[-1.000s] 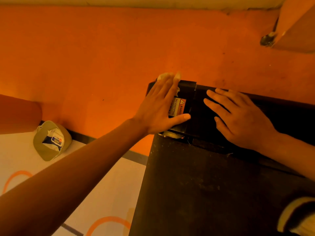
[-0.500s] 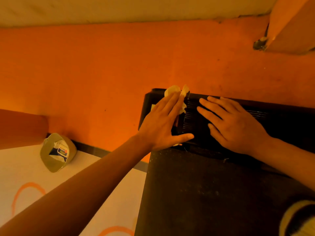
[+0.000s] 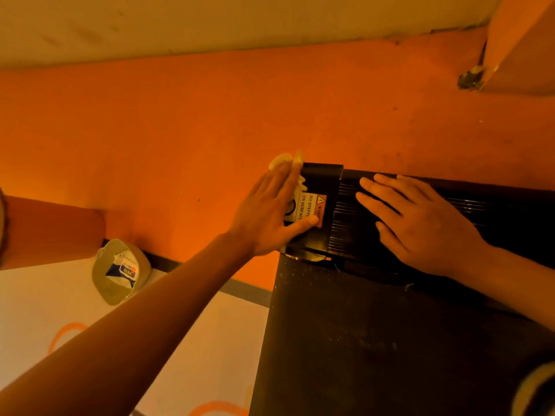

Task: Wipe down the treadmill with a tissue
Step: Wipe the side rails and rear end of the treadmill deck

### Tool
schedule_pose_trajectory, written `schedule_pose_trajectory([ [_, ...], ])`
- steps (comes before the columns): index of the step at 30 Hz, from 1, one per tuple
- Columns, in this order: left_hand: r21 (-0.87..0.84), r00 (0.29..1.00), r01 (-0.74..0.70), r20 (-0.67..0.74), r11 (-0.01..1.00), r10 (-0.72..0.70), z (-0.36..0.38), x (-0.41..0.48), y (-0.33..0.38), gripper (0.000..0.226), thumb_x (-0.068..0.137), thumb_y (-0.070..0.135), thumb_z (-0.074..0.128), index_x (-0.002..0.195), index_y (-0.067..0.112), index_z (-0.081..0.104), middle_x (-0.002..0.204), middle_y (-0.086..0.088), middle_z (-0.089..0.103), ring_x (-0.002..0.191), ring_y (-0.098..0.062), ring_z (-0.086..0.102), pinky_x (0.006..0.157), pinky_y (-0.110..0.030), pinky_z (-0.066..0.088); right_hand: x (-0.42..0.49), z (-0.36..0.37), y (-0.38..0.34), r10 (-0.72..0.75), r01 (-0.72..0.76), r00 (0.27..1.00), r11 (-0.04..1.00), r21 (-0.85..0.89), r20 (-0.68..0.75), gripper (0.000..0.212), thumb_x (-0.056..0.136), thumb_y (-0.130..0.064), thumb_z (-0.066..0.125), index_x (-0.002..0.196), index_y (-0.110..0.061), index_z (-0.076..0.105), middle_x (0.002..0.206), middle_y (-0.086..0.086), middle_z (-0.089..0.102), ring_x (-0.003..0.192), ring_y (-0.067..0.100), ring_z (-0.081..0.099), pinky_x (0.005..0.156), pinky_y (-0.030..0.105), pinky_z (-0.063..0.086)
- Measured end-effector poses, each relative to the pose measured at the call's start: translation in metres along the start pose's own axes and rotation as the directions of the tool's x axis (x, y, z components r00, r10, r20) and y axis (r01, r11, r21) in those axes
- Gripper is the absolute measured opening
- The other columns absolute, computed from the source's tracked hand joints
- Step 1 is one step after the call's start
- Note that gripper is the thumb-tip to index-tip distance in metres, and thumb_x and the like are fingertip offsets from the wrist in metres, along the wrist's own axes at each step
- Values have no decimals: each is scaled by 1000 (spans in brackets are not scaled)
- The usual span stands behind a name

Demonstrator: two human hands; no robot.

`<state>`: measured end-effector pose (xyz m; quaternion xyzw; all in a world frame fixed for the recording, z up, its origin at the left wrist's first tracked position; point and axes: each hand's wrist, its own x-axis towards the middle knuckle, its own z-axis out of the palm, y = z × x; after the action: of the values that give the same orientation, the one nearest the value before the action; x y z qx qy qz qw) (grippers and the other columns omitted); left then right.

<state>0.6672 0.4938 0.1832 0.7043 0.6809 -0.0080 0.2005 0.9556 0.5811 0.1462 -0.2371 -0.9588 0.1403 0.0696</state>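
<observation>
Head cam, looking down; here's what I get on my feed. Orange floor [image 3: 150,130] fills most of the frame, w/ a pale wall strip [image 3: 210,22] along the far edge. Treadmill [image 3: 375,340] takes the near-right: dark belt running near to far, black ribbed end cover [image 3: 510,211] across its far end. White mat [image 3: 45,310] w/ orange rings lies near-left, beside the belt. Orange cylinder [image 3: 51,232] comes in from the left edge.

L hand [image 3: 267,214] reaches in from near-left, forearm crossing over the mat. Fingers straight & together, palm down, pressing the tissue [image 3: 280,160] on the cover's far-left corner. Thumb is spread to the right, tip on the warning sticker [image 3: 309,205]. R hand [image 3: 420,223] lies flat on the ribbed part just right of the sticker, fingers straight, slightly spread, holding nothing. Hands are near each other, not touching.

Greenish pouch [image 3: 120,270] w/ a blue-white pack inside sits at the mat's far edge, well left of the treadmill. Tissue is mostly under the L fingers; crumpled bits stick out past the fingertips on the far side. Sticker reads "NO STEPPI… ON SURFAC…", rest covered.
</observation>
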Motion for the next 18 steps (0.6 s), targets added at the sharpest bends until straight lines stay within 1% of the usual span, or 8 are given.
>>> schedule_pose_trajectory([
  [2, -7, 999, 43, 30, 999, -43, 3, -5, 5, 104, 91, 86, 15, 166, 16, -6, 174, -8, -2, 160, -21, -5, 130, -49, 7, -1, 0, 0, -2, 2, 1000, 1000, -1, -3, 56, 103, -32, 35, 152, -8, 49, 160, 15, 43, 148, 34, 38, 121, 54, 32],
  [4, -16, 998, 27, 62, 1000, -26, 5, 1, 24, 104, 92, 82, 19, 165, 13, -6, 173, -10, -6, 159, -21, -10, 130, -46, -1, -1, -1, 0, 2, -2, 1000, 1000, 0, -1, 56, 103, -32, 35, 152, -8, 49, 160, 15, 43, 148, 34, 39, 121, 54, 32],
  [5, -16, 997, 7, 75, 1000, -6, 7, 7, 34, 103, 93, 80, 21, 166, 12, -4, 173, -11, -4, 159, -20, -10, 130, -44, -3, 0, -1, 0, 2, -2, 1000, 1000, -1, -1, 56, 103, -32, 35, 152, -8, 49, 160, 15, 43, 148, 34, 39, 121, 54, 32],
  [8, -26, 995, -66, 80, 997, 68, 9, 22, 51, 103, 93, 79, 27, 166, 12, 0, 173, -12, 7, 160, -21, -1, 130, -46, 3, -1, -1, 1, -2, 2, 1000, 1000, -1, -6, 57, 103, -33, 36, 152, -7, 49, 160, 15, 43, 149, 34, 38, 121, 53, 32],
  [10, -11, 995, -77, 62, 997, 77, 8, 17, 42, 102, 93, 80, 27, 166, 14, 0, 173, -11, 8, 160, -20, 2, 130, -46, 4, -1, 0, 1, -2, 2, 1000, 1000, -1, -6, 57, 103, -33, 35, 152, -7, 49, 160, 15, 43, 149, 34, 38, 121, 53, 32],
  [13, 24, 999, -18, 27, 1000, 17, 0, 1, 10, 104, 91, 85, 19, 166, 18, -4, 174, -8, 5, 160, -20, 1, 130, -49, 6, -1, 0, 1, 1, -1, 1000, 1000, 5, -1, 56, 103, -33, 35, 152, -8, 48, 160, 14, 43, 149, 33, 38, 121, 53, 32],
  [15, 16, 999, 33, 20, 999, -34, -3, -3, -1, 107, 89, 89, 16, 166, 18, -8, 174, -6, 1, 160, -20, -3, 130, -50, 7, 0, 0, 0, 5, -5, 1000, 1000, 9, 2, 56, 103, -32, 36, 152, -8, 48, 160, 14, 43, 149, 33, 38, 121, 54, 33],
  [18, -36, 998, 43, 41, 998, -41, 4, -1, 23, 112, 88, 88, 25, 164, 16, -14, 173, -8, -11, 159, -20, -14, 130, -51, 2, -1, 0, 0, 4, -4, 1000, 1000, 2, 4, 56, 103, -32, 37, 153, -9, 48, 160, 14, 43, 149, 33, 38, 121, 53, 32],
])
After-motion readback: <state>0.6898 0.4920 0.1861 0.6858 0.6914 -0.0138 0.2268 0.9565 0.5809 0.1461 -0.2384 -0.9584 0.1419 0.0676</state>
